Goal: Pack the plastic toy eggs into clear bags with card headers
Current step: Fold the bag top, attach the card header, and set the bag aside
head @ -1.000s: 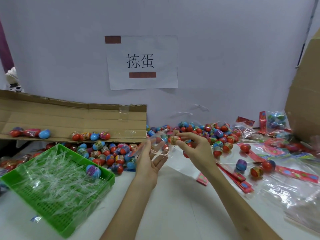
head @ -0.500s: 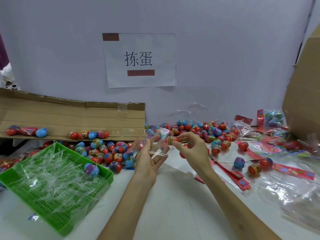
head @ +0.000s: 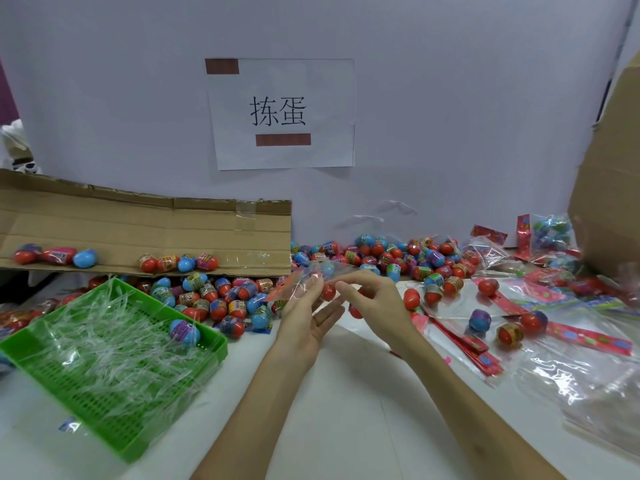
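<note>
Left hand [head: 304,320]: fingers pinch clear bag [head: 311,277] above table [head: 346,410].
Right hand [head: 375,301]: fingers curled beside bag, hold unclear.
Toy eggs [head: 415,261]: heaped behind.

Green basket [head: 114,424], red-and-blue eggs [head: 419,261] (banded labels).

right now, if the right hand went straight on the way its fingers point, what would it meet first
Probably the clear bag in the left hand, just beyond the right hand; depth is unclear.
</note>
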`<state>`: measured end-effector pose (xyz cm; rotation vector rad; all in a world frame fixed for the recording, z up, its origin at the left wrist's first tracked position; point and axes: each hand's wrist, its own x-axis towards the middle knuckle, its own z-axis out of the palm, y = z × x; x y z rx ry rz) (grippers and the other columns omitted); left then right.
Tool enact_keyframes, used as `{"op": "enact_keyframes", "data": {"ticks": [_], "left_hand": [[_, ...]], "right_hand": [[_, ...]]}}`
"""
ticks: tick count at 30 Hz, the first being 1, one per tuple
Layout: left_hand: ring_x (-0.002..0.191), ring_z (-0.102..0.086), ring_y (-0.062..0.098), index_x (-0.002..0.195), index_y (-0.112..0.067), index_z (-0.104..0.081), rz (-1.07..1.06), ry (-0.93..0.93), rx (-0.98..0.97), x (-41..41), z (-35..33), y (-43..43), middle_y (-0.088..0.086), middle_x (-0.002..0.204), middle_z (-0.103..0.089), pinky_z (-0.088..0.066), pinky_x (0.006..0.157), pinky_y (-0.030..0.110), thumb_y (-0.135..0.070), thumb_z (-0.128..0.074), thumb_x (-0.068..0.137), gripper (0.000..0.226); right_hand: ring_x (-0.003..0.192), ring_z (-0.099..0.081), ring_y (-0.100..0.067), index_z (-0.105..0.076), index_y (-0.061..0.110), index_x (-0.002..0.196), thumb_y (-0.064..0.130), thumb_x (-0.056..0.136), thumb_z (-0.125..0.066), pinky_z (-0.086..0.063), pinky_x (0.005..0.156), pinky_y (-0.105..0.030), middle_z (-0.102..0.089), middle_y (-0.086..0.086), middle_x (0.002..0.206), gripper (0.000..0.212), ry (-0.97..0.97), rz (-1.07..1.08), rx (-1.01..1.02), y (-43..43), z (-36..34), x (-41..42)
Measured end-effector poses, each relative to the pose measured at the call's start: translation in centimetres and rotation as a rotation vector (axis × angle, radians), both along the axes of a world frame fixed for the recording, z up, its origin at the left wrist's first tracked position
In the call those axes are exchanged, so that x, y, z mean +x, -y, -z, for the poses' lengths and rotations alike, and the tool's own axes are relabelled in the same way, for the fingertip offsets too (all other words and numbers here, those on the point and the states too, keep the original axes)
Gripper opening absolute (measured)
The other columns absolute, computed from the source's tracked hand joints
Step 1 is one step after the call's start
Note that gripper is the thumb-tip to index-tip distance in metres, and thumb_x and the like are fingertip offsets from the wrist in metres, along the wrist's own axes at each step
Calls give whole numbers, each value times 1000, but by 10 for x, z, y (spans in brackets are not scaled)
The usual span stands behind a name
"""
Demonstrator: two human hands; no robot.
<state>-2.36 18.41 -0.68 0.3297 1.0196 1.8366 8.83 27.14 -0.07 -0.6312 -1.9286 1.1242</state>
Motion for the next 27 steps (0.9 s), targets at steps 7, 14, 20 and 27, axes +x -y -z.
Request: {"op": "enact_keyframes", "data": {"ticks": [7,14,20,27], "left_hand": [[94,-77,26,125,-6,-68,-33,157,12,-6,1,-2,15,110,-78,-65,77,35,-20,-68,98,31],[99,-77,30,118,-9,-71,-13,171,-6,-5,4,-5,13,110,-78,-62,82,39,-24,-70,97,26],[97,-76,22,107,-14,-76,48,87,16,-3,7,-6,7,98,-79,-56,93,38,-27,-67,98,18],[101,-76,26,102,-9,-79,152,77,82,-2,3,-5,15,108,-77,-61,84,37,-18,-68,97,15]], "right_hand": [[65,-43,-6,-51,12,76,23,108,-39,-40,56,-17,-45,-1,77,35,-99,68,-131,-3,-13,8],[87,-61,-21,-56,15,93,9,93,-54,-51,72,-27,-60,-4,94,7,-146,99,-139,-4,-13,7],[86,-72,-13,-66,18,88,11,83,-83,-59,80,-25,-71,1,88,20,-141,179,29,6,1,0],[104,-60,-1,-78,27,94,18,95,-69,-44,86,-22,-72,22,99,13,-44,223,144,7,5,-2]]}}
